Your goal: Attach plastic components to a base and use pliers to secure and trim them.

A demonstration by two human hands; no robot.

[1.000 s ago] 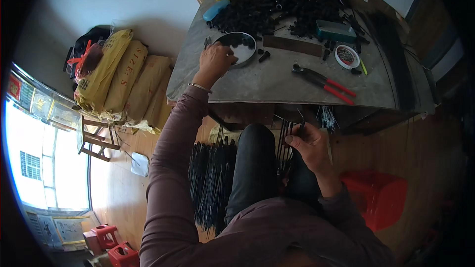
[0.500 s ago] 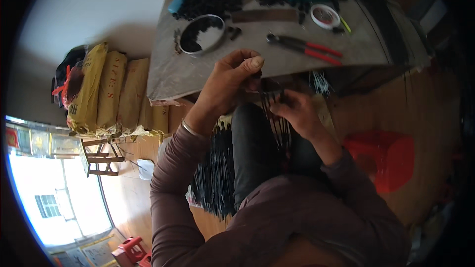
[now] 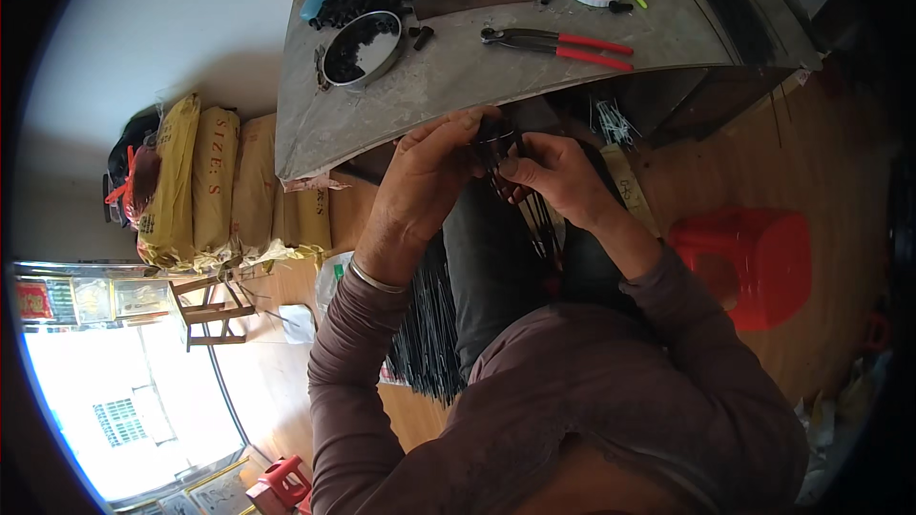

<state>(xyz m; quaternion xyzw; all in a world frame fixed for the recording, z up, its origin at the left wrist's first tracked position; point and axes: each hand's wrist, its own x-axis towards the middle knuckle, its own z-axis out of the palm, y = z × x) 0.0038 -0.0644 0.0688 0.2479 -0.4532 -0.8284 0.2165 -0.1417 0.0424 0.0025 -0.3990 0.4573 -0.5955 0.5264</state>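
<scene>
My left hand point(image 3: 420, 176) has come back from the round, silver-rimmed metal bowl point(image 3: 380, 52) and now sits over my lap beside my right hand point(image 3: 571, 181); a second ago it was reaching into the bowl's small black pieces. I take this to mean the picking-up is done for now and both hands are on the same close work.

My left thumb and fingers are curled nearly closed around a small, dark, glossy piece point(image 3: 493, 136); its exact shape is lost in shadow. My right thumb and fingertips are pinched at the upper part of the thin, straight black rods point(image 3: 544, 238), which run down between my thighs. Whether the dark piece touches a rod, I cannot tell.

The front edge of the grey, worn tabletop point(image 3: 448, 72) passes just beyond my knuckles, and my left fingers overlap it in view, so forward movement looks tightest there. Above that edge a bare strip lies between the bowl and the black-headed pincers with red handles point(image 3: 534, 39). Below my left forearm hangs a dense bundle of slim black strands point(image 3: 425, 334). To my right, the glossy red plastic stool point(image 3: 778, 267) stands well apart, leaving my right elbow room outward.
</scene>
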